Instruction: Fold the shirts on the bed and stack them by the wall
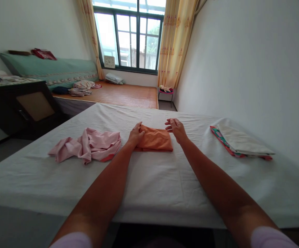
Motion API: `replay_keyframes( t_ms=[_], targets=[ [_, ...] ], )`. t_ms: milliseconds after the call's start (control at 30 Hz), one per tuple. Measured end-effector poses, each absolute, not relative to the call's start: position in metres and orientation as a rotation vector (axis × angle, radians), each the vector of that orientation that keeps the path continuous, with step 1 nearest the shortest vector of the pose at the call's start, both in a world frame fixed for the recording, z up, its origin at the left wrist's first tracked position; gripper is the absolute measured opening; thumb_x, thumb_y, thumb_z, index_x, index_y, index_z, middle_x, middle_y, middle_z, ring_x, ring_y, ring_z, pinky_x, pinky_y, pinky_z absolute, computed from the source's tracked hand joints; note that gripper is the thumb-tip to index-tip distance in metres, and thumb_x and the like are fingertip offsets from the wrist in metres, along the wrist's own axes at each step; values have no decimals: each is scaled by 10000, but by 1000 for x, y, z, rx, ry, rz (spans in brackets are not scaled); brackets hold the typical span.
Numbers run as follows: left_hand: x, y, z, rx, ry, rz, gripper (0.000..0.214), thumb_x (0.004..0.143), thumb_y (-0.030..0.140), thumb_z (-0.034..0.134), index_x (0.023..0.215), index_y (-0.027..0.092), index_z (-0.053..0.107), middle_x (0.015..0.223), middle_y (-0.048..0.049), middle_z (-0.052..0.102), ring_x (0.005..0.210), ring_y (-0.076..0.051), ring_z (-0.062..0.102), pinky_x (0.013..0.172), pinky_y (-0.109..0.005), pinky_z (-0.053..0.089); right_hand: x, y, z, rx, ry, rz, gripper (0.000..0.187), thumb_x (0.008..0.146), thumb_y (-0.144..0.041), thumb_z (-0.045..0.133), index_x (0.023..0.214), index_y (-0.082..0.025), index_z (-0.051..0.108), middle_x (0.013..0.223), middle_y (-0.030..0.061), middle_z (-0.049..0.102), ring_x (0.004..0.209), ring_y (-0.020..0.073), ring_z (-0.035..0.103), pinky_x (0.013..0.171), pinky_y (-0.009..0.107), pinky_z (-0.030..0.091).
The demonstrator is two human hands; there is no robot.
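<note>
A folded orange garment (156, 138) lies flat on the white bed sheet (154, 186) in front of me. My left hand (136, 136) is at its left edge, with the thumb over the top and the fingers closed along the side. Just off the far right corner, my right hand (175, 128) is held with its fingers apart and holds nothing. To the left of my left arm rests a crumpled pink garment (95, 144) with a bit of red at its lower edge.
On the right, a folded stack has a white cloth (242, 139) over a red and green patterned cloth (221, 142). Beyond stands a second bed (128, 94) with clothes on it. A dark cabinet (7, 106) is at left; a small stool (168, 91) stands below the curtain (172, 44).
</note>
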State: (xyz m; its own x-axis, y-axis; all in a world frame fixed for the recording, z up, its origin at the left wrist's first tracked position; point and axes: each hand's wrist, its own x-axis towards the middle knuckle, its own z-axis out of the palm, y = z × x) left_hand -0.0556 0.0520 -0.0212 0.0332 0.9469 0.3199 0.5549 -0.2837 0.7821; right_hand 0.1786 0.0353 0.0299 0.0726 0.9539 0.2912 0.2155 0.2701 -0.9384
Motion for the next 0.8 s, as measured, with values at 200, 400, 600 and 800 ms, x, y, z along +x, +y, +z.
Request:
replay_keyframes(
  t_ms=[200, 400, 600, 800],
  targets=[
    [-51, 36, -5, 2277, 1791, 1047, 538, 788, 153, 549, 1324, 195, 532, 1395, -128, 483, 1282, -306, 438, 1063, -447, 379, 165, 16, -4, -1245, -2091, 220, 332, 968, -386, 371, 1135, -240, 618, 1213, 73, 650, 1218, 223, 512, 1078, 425, 356],
    [-18, 29, -18, 2600, 1415, 644, 453, 941, 291, 365, 1362, 180, 491, 1415, -98, 500, 1330, -227, 413, 1131, -392, 281, 154, 6, -27, -1265, -2513, 125, 503, 973, -398, 337, 1430, -203, 414, 1517, 80, 363, 1415, 233, 276, 1166, 482, 136],
    [-12, 30, -30, 2553, 1674, 289, 587, 974, 475, 232, 1452, 165, 374, 1535, -95, 330, 1421, -238, 272, 1161, -412, 191, 178, 22, -31, -1580, -2489, 249, 579, 986, -414, 217, 1498, -155, 294, 1567, 69, 246, 1448, 185, 195, 1175, 372, 132],
    [-25, 32, -26, 2440, 1918, 211, 638, 956, 523, 196, 1469, 177, 353, 1564, -71, 265, 1447, -248, 193, 1160, -460, 173, 198, 31, -40, -1768, -2347, 181, 564, 988, -441, 223, 1488, -199, 321, 1560, 41, 273, 1435, 192, 234, 1171, 381, 146]
  ],
)
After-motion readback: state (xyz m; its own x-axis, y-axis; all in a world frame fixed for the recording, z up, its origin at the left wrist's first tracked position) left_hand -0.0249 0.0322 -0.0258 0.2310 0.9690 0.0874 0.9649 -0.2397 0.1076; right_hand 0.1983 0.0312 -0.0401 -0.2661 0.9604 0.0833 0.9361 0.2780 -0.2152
